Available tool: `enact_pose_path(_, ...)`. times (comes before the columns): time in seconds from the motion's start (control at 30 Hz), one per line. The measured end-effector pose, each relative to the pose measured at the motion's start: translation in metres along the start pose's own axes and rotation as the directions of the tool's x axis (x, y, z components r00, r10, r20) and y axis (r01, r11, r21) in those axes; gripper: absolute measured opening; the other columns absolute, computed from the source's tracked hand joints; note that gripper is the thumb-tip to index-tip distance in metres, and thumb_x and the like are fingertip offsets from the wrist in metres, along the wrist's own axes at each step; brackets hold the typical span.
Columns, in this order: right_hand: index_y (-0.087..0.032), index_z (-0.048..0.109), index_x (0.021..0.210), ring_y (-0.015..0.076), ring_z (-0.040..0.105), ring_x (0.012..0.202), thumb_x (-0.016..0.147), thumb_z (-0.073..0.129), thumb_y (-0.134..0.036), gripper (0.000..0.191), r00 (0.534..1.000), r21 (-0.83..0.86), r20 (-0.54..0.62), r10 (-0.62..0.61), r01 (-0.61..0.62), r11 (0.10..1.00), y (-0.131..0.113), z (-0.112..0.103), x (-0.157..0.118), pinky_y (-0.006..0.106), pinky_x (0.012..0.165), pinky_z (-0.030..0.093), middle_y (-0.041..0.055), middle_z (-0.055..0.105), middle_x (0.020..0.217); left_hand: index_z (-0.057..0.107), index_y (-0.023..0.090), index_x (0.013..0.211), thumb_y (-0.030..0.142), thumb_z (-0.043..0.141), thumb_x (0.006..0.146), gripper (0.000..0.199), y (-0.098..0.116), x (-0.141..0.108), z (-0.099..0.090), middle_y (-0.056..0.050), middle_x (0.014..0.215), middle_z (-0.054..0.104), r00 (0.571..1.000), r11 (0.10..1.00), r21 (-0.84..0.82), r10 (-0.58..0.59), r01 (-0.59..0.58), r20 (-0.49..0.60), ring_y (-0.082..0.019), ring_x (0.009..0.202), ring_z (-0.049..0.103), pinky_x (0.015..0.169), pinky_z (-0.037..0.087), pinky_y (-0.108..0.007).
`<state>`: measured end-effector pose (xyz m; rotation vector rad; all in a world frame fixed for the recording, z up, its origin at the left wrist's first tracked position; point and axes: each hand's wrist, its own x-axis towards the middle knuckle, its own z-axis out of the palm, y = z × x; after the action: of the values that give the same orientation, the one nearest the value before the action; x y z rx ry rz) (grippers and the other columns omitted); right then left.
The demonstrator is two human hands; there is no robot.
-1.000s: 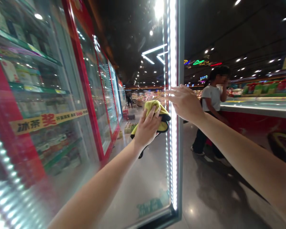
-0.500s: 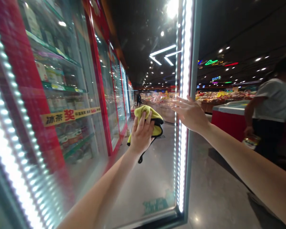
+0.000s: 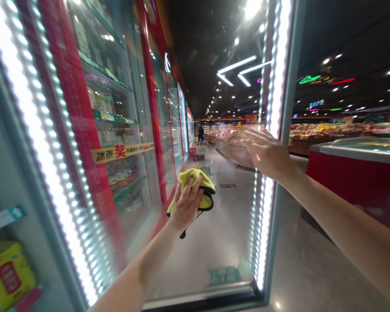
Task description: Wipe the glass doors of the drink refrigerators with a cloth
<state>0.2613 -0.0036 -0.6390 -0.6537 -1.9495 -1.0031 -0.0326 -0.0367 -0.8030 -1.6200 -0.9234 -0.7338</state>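
Left hand [image 3: 185, 206] clamped on a yellow cloth [image 3: 198, 190], fingers across its top, black-edged folds showing beyond the palm. Right hand [image 3: 267, 154] open and empty, fingers apart, just beside the lit frame [image 3: 281, 108] of a glass cooler door [image 3: 214, 260]. Shelved drinks [image 3: 123, 186] behind the glass; red chest freezer [image 3: 354, 182] off to the right.

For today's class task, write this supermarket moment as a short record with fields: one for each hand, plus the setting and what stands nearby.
Setting: supermarket aisle beside a glass-door display cooler
Left hand: holds a yellow cloth with black edging against the glass
Right hand: open, fingers spread, beside the door's lit LED strip
Nearby: red chest freezer; distant person down the aisle
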Motion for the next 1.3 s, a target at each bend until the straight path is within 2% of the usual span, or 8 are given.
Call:
enact_pose_path(0.13,-0.022,0.069,0.129,0.0249,0.052,0.142,0.096,0.052,-0.008,0.04,0.999,0.025,0.009,-0.044,0.044,0.999,-0.026,0.008,0.023,0.055,0.121,0.04,0.0066,0.061,0.147,0.067,0.026,0.128,0.026,0.057,0.095,0.034,0.003,0.004,0.0,0.002,0.16,0.046,0.971,0.968,-0.104,0.234,-0.228,0.055,-0.02,0.157,0.023,0.133,0.005,-0.042)
enact_pose_path(0.27,-0.026,0.069,0.131,0.0247,0.052,0.142,0.096,0.053,-0.01,0.041,0.998,0.041,-0.026,-0.058,0.059,0.997,-0.041,0.013,0.038,0.056,0.121,0.039,0.004,0.062,0.146,0.064,0.021,0.129,0.03,0.061,0.094,0.036,-0.034,0.015,-0.012,-0.004,0.163,0.04,0.999,0.994,-0.103,-0.031,0.029,-0.019,-0.025,0.159,0.019,0.133,0.008,-0.05)
enact_pose_path(0.37,-0.027,0.067,0.133,0.0265,0.051,0.142,0.094,0.055,-0.009,0.044,0.998,0.064,-0.045,-0.055,0.057,0.996,-0.042,0.016,0.038,0.059,0.121,0.039,0.0037,0.062,0.147,0.063,0.017,0.128,0.032,0.064,0.092,0.04,-0.042,-0.018,-0.019,-0.01,0.163,0.039,0.962,0.965,-0.023,-0.262,0.261,-0.081,-0.03,0.16,0.008,0.131,0.008,-0.058)
enact_pose_path(0.6,-0.022,0.068,0.131,0.0272,0.05,0.144,0.096,0.052,-0.01,0.041,0.989,0.061,-0.031,-0.141,0.143,0.988,-0.07,0.024,0.05,0.057,0.12,0.04,0.0081,0.06,0.148,0.065,0.032,0.121,0.028,0.053,0.097,0.028,-0.045,-0.056,-0.02,0.006,0.159,0.046,0.999,0.999,0.012,-0.05,0.05,-0.007,-0.015,0.158,0.017,0.133,0.012,-0.041)
enact_pose_path(0.83,-0.022,0.062,0.14,0.0336,0.044,0.147,0.094,0.056,-0.012,0.048,0.987,-0.016,0.035,-0.159,0.159,0.987,-0.106,0.025,0.053,0.06,0.121,0.037,0.009,0.048,0.158,0.055,0.014,0.139,0.032,0.065,0.091,0.051,-0.076,-0.105,-0.034,-0.017,0.167,0.029,0.845,0.848,0.04,-0.522,0.529,-0.119,-0.034,0.159,0.003,0.128,0.018,-0.064)
enact_pose_path(1.03,-0.023,0.049,0.152,0.0456,0.032,0.151,0.089,0.071,-0.026,0.067,0.974,-0.018,0.119,-0.193,0.197,0.98,-0.144,0.038,0.05,0.072,0.116,0.035,0.016,0.036,0.164,0.063,0.02,0.123,0.035,0.063,0.093,0.034,-0.084,-0.146,-0.037,-0.011,0.162,0.042,0.939,0.938,0.062,-0.344,0.342,0.019,-0.031,0.159,0.013,0.128,0.024,-0.058)
enact_pose_path(1.17,-0.02,0.053,0.15,0.0544,0.024,0.15,0.076,0.085,-0.022,0.08,0.969,-0.017,0.158,-0.189,0.194,0.981,-0.156,0.048,0.051,0.07,0.112,0.041,0.0237,0.03,0.165,0.048,0.015,0.143,0.034,0.059,0.094,0.053,-0.128,-0.15,-0.053,-0.015,0.168,0.028,0.821,0.816,0.09,-0.569,0.571,-0.051,-0.033,0.159,0.006,0.128,0.026,-0.059)
enact_pose_path(1.3,-0.018,0.057,0.147,0.0571,0.019,0.149,0.076,0.085,-0.021,0.076,0.969,-0.013,0.128,-0.213,0.217,0.976,-0.153,0.054,0.047,0.07,0.111,0.043,0.0264,0.031,0.164,0.034,0.01,0.153,0.028,0.056,0.094,0.065,-0.119,-0.185,-0.063,-0.019,0.172,0.012,0.762,0.746,0.161,-0.644,0.646,-0.069,-0.037,0.158,-0.004,0.128,0.023,-0.06)
